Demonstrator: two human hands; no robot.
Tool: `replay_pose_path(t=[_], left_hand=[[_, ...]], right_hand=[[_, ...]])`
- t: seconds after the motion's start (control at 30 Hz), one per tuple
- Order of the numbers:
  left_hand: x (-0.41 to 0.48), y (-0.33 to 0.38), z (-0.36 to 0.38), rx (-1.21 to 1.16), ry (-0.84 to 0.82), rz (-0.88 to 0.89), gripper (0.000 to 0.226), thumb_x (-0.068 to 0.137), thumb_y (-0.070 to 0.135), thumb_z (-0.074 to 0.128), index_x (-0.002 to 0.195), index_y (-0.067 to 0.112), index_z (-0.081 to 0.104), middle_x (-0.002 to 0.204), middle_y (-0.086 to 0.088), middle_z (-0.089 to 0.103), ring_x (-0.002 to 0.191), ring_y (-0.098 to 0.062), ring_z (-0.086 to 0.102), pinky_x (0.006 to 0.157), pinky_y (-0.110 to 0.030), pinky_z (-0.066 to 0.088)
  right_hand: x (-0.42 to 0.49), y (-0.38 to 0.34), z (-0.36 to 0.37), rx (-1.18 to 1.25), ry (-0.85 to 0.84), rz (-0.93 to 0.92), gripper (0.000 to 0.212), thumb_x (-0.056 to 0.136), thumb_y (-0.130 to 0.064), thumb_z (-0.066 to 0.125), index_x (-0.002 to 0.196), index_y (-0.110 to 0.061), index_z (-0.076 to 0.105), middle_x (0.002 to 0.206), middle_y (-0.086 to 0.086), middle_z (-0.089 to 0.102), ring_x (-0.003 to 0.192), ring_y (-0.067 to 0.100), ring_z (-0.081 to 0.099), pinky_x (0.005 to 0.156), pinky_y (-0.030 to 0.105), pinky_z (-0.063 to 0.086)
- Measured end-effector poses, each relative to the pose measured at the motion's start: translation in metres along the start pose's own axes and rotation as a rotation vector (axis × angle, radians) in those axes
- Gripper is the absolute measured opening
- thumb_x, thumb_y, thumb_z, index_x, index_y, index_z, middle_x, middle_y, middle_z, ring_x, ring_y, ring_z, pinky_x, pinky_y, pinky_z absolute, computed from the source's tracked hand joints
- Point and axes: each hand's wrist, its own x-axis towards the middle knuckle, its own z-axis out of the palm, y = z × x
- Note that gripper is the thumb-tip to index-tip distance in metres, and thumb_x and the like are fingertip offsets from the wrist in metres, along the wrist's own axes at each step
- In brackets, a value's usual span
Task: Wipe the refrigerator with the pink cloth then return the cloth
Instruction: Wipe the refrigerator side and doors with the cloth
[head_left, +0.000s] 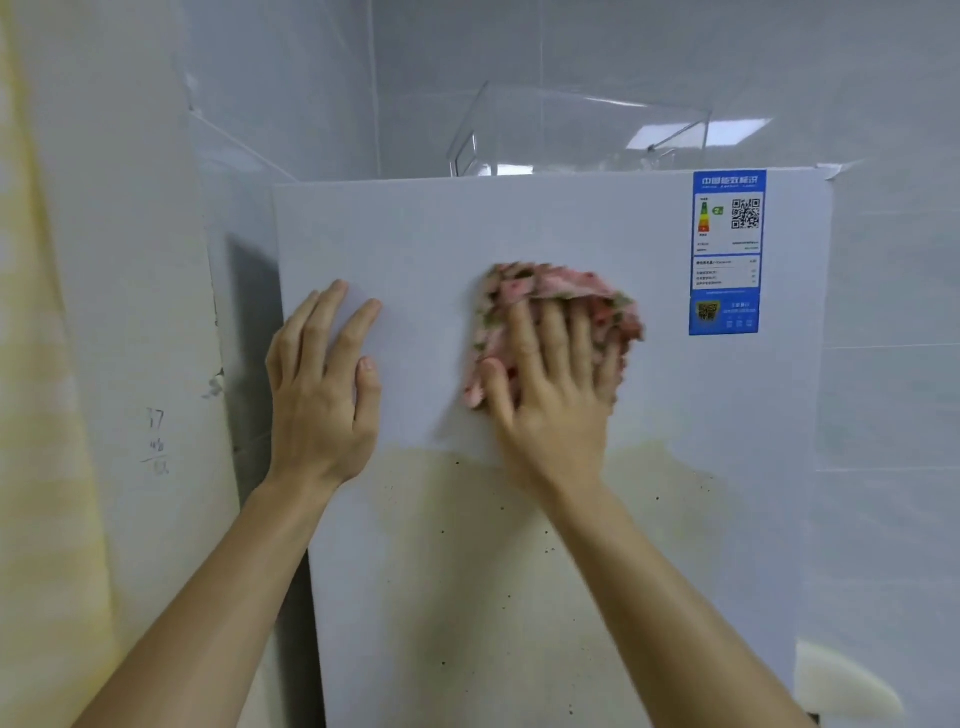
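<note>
The white refrigerator door (519, 223) fills the middle of the head view. A pink flowered cloth (550, 288) lies bunched flat against the upper door. My right hand (553, 379) presses on it with straight, spread fingers, and cloth shows above and on both sides of the hand. My left hand (322, 379) rests flat on the door near its left edge, fingers straight, holding nothing. The lower part of the door looks yellowish with small dark specks.
A blue energy label (726, 252) is stuck at the door's upper right, just right of the cloth. A clear plastic box (576, 132) stands on top of the refrigerator. A wall (119, 312) stands close on the left, tiles behind and right.
</note>
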Motion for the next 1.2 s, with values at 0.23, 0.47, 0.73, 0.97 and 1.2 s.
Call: replay_pose_path(t=[0.23,0.47,0.73,0.97,1.2], left_hand=[[-0.013,-0.015,-0.008,0.004,-0.035,-0.01,0.051,0.106,0.025,0.034,0.153,0.013,0.049,0.166,-0.011,0.036,0.155,-0.031,0.029,0.126,-0.052,0.025],[-0.016,-0.027,-0.013,0.034,-0.024,-0.014,0.05,0.104,0.022,0.037,0.152,0.013,0.05,0.165,-0.011,0.038,0.154,-0.031,0.031,0.124,-0.052,0.026],[-0.023,-0.059,-0.029,0.111,-0.04,0.004,0.052,0.103,0.018,0.039,0.154,0.016,0.048,0.165,-0.01,0.038,0.154,-0.03,0.029,0.125,-0.052,0.026],[-0.035,-0.073,-0.026,0.163,0.007,-0.054,0.053,0.103,0.026,0.042,0.155,0.016,0.048,0.165,-0.011,0.038,0.156,-0.032,0.028,0.126,-0.053,0.023],[-0.062,-0.088,-0.024,0.13,-0.02,-0.092,0.059,0.106,0.036,0.039,0.162,0.016,0.035,0.172,-0.016,0.019,0.161,-0.032,0.012,0.13,-0.054,0.014]], right_hand=[[-0.04,-0.072,0.011,0.117,-0.125,-0.196,0.056,0.107,-0.044,0.049,0.161,-0.027,0.04,0.163,0.0,0.044,0.156,0.022,0.031,0.132,0.043,0.008],[-0.006,-0.045,0.004,0.162,-0.101,-0.187,0.057,0.106,-0.041,0.055,0.159,-0.024,0.043,0.164,0.002,0.044,0.156,0.022,0.033,0.13,0.042,0.015],[0.019,-0.087,0.024,0.167,-0.101,0.023,0.063,0.109,-0.052,0.044,0.164,-0.026,0.03,0.171,0.007,0.027,0.16,0.029,0.016,0.13,0.044,-0.005],[-0.052,-0.101,0.023,0.073,-0.162,-0.234,0.059,0.111,-0.05,0.042,0.164,-0.027,0.031,0.169,0.005,0.033,0.158,0.025,0.025,0.131,0.046,0.011],[-0.142,-0.097,0.018,0.019,-0.297,-0.357,0.063,0.11,-0.055,0.038,0.166,-0.029,0.024,0.172,-0.001,0.021,0.157,0.023,0.026,0.132,0.046,0.004]])
